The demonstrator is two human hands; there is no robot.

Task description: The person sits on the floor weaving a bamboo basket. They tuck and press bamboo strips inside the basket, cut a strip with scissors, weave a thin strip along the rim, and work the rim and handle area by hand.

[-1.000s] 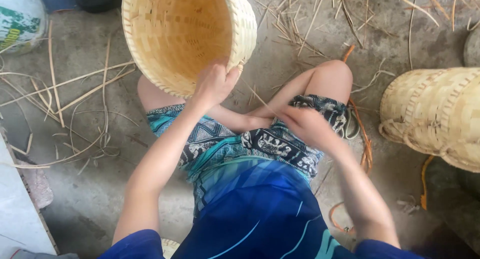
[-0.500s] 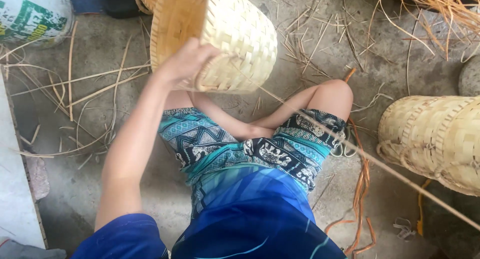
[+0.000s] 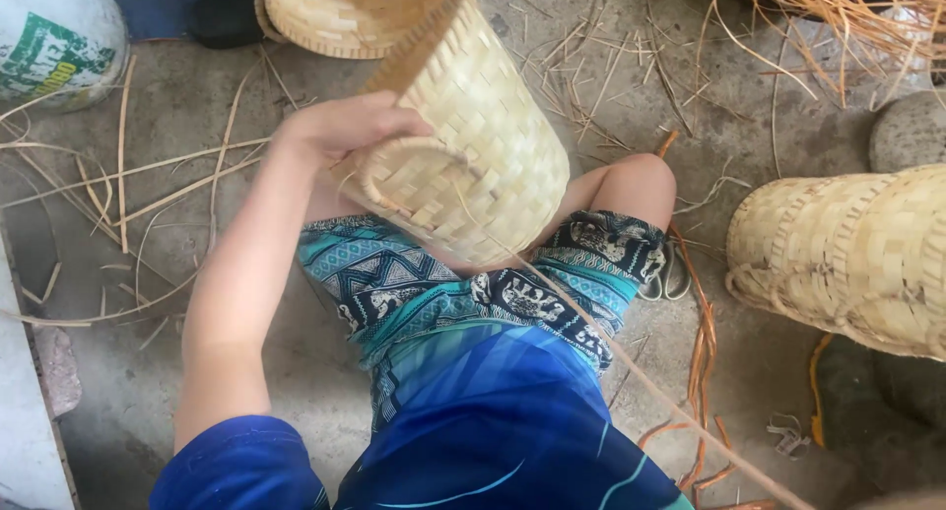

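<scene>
head view: concrete floor (image 3: 197, 106) littered with cane strips (image 3: 148, 170). left hand (image 3: 345, 126) grips the woven basket (image 3: 483, 145) by its rim; right hand is hidden.

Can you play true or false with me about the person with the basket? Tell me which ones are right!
1. The left hand holds a woven basket. True.
2. The basket stands upright on the ground. False: it is tipped on its side above the person's lap, its bottom facing the camera.
3. Another woven basket lies on the ground at the right of the picture. True.
4. The right hand grips a hammer. False: the right hand is out of sight, and no hammer shows.
5. Thin strips are scattered on the floor. True.
</scene>
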